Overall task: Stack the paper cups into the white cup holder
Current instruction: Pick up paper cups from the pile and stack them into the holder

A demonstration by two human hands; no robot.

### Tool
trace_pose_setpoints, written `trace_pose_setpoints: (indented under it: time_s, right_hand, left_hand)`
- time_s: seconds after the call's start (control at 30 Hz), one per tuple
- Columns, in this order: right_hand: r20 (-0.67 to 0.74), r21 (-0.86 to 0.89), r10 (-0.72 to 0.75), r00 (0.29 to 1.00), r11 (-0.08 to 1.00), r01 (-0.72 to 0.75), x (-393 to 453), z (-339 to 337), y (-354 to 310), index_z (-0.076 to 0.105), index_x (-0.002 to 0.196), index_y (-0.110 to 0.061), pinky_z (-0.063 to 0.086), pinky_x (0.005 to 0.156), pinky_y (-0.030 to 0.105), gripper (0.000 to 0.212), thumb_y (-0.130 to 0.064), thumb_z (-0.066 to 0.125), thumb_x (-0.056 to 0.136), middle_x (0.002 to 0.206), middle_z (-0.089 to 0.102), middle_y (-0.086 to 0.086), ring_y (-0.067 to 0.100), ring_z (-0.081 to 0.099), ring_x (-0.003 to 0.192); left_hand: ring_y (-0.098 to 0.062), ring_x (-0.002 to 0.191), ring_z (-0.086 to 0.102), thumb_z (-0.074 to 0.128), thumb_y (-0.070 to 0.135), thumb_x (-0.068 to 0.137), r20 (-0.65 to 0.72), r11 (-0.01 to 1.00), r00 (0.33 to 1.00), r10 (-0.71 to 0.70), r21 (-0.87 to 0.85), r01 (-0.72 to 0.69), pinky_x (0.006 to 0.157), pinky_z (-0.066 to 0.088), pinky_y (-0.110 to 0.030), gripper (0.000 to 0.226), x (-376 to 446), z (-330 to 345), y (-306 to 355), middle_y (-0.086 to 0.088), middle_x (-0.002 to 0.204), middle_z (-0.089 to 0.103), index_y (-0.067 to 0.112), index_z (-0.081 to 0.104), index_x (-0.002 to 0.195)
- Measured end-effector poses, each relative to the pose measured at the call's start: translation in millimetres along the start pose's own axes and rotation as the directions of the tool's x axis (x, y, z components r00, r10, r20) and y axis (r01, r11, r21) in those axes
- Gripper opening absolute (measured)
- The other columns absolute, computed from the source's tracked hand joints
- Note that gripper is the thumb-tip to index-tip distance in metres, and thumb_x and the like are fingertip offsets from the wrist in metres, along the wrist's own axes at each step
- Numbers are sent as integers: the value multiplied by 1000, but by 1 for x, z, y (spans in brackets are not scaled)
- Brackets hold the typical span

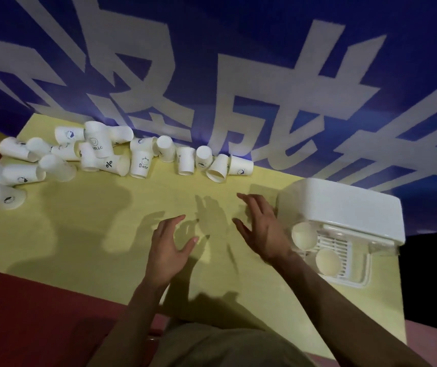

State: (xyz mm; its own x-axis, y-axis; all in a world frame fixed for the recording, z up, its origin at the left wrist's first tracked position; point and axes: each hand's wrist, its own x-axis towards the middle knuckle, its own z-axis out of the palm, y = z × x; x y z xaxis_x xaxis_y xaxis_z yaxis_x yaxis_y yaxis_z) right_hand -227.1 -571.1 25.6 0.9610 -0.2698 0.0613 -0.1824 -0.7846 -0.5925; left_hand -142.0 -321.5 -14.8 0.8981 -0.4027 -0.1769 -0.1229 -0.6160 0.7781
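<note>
Several white paper cups (140, 164) lie scattered or stand upside down along the far edge of the yellow table (85, 234), from the far left to the middle. The white cup holder (344, 205) sits at the right. Two cups (303, 234) stand in its slots, mouths up, the second cup (328, 260) nearer me. My left hand (168, 250) hovers over the table's middle, fingers spread, holding nothing. My right hand (261, 229) is beside the holder's left side, fingers straight and empty.
A blue banner with large white characters (238, 75) hangs behind the table. Red floor or cloth (26, 313) shows at the near left. The table's near right corner ends beside a pink surface (434, 337).
</note>
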Motion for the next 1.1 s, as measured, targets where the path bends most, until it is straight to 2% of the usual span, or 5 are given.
trace_pose_setpoints:
  time_s: [0.27, 0.5, 0.7, 0.93, 1.1]
  right_hand:
    - [6, -137, 146, 989, 980, -144, 61, 20, 12, 50, 145, -6, 45, 107, 46, 69, -24, 81, 86, 137, 54, 16, 31, 50, 124]
    - [36, -124, 276, 961, 955, -269, 87, 22, 25, 43, 152, -18, 30, 108, 31, 72, -32, 77, 91, 148, 44, 10, 26, 39, 131]
    - [53, -153, 325, 944, 937, -314, 110, 26, 45, 42, 152, -18, 41, 109, 41, 74, -30, 78, 89, 148, 43, 13, 30, 40, 133]
    - [108, -178, 312, 944, 940, -290, 154, 40, 72, 45, 149, -9, 43, 111, 46, 74, -26, 80, 86, 146, 48, 17, 35, 45, 132]
    - [159, -242, 304, 940, 934, -261, 176, 57, 80, 41, 152, -9, 43, 113, 47, 81, -28, 81, 84, 150, 47, 18, 38, 45, 134]
  left_hand:
    - [-30, 120, 54, 85, 38, 79, 26, 996, 997, 76, 34, -77, 102, 50, -49, 72, 100, 8, -4, -4, 133, 48, 19, 54, 140]
    - [-36, 134, 35, 77, 49, 81, 118, 993, 993, 9, 114, -22, 111, 36, -51, 77, 162, 54, 33, -6, 151, 30, 26, 43, 146]
    - [-36, 138, 32, 76, 54, 82, 200, 982, 980, 12, 183, -49, 110, 34, -57, 80, 196, 87, 32, -10, 157, 18, 36, 36, 149]
    - [-41, 132, 42, 78, 46, 83, 253, 975, 966, -49, 224, -9, 107, 39, -57, 71, 206, 108, 21, -11, 155, 24, 38, 43, 145]
    - [-39, 123, 51, 74, 50, 86, 255, 967, 967, -7, 247, -58, 101, 49, -54, 69, 198, 107, 0, -15, 143, 35, 36, 43, 145]
